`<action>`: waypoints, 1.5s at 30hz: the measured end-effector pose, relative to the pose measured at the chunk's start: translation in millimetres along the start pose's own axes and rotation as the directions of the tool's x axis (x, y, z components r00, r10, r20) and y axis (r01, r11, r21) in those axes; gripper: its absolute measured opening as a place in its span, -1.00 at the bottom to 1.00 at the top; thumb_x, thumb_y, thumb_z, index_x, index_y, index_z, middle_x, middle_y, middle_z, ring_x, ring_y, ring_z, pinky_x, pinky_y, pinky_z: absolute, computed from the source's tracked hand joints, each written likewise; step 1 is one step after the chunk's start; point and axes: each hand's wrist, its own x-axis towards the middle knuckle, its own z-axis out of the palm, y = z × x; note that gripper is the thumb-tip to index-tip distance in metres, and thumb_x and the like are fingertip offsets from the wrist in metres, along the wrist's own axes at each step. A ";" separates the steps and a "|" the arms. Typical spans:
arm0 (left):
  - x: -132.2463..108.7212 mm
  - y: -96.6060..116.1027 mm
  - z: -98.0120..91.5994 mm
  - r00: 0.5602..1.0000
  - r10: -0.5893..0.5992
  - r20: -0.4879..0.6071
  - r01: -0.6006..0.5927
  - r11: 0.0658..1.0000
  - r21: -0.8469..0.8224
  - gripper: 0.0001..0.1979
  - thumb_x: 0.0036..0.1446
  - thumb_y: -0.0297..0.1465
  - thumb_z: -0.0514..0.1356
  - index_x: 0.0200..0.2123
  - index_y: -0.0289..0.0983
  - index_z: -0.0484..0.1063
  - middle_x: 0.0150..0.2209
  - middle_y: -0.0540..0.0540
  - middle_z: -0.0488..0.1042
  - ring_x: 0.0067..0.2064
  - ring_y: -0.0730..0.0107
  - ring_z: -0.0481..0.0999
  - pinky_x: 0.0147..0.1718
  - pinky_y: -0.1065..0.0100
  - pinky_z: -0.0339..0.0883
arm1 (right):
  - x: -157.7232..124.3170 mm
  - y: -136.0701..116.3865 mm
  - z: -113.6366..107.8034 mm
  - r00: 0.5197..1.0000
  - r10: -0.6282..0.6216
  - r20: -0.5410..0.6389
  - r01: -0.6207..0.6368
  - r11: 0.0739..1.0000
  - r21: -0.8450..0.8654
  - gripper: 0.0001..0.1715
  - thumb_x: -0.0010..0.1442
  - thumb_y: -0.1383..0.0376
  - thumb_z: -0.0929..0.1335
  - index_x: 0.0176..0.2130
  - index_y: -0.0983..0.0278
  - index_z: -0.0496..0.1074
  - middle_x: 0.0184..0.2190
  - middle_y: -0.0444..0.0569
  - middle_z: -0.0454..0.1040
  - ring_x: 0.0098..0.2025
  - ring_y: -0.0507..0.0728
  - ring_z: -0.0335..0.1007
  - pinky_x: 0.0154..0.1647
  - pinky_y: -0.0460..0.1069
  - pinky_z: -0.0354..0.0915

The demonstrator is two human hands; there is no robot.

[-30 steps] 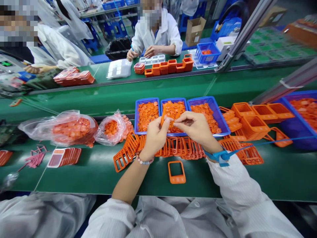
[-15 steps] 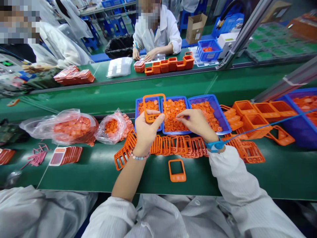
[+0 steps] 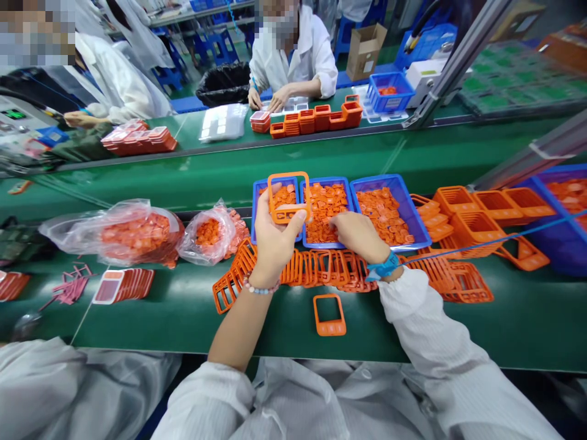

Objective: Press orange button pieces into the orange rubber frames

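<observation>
My left hand (image 3: 274, 244) holds up an orange plastic frame (image 3: 285, 215), pinched at its lower bar between thumb and fingers. Its rectangular opening faces me, in front of the left blue bin (image 3: 255, 208). My right hand (image 3: 360, 233) reaches into the middle blue bin (image 3: 326, 246), fingers drawn together among small orange pieces (image 3: 326, 205). The fingertips are partly hidden, so whether a piece is between them cannot be seen. A single orange frame (image 3: 329, 330) lies flat on the bench nearer to me. A row of similar frames (image 3: 316, 269) leans between my wrists.
A third blue bin (image 3: 424, 235) stands right of my right hand, beside stacked orange housings (image 3: 477, 226). Plastic bags (image 3: 211, 235) of orange parts lie left. A blue cord (image 3: 504, 231) runs from my right wristband. Across the bench, a person (image 3: 293, 61) works with their hands.
My right hand has lowered into the middle bin, its fingertips now down among the pieces. The left hand keeps the frame raised, almost unmoved.
</observation>
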 end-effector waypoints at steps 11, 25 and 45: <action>1.6 -8.7 5.7 0.992 -0.042 0.117 0.051 0.996 -0.076 -0.26 0.08 -0.31 0.40 0.27 -0.12 0.15 -0.06 -0.14 0.54 -0.02 0.21 0.60 -0.02 0.22 0.46 | -4.1 5.6 -5.9 0.955 0.133 -0.266 -0.007 0.905 0.425 -0.79 0.15 0.49 0.32 -0.32 0.30 0.55 -0.29 0.06 0.63 -0.18 0.22 0.56 -0.12 0.04 0.36; 2.5 -34.1 18.3 0.975 -0.167 0.147 0.177 0.983 -0.057 -0.57 0.09 -0.38 0.33 0.03 -0.22 0.33 -0.15 -0.08 0.51 -0.22 0.35 0.60 -0.33 0.40 0.50 | -10.2 -28.8 -7.9 0.808 0.521 -0.275 0.331 -0.015 0.943 -0.63 -0.14 0.28 0.54 -0.37 0.22 0.34 -0.47 -0.15 0.54 -0.41 0.06 0.54 -0.38 -0.04 0.47; -1.6 -48.4 18.8 0.988 -0.003 0.155 -0.001 1.000 0.022 -0.67 0.18 -0.33 0.30 -0.02 -0.27 0.36 -0.05 -0.16 0.50 -0.09 0.34 0.59 -0.10 0.33 0.51 | -15.3 -57.1 7.8 0.708 0.572 -0.414 0.442 0.099 0.892 -0.66 0.04 0.30 0.51 -0.44 0.21 0.26 -0.45 -0.16 0.50 -0.40 0.05 0.51 -0.41 -0.05 0.43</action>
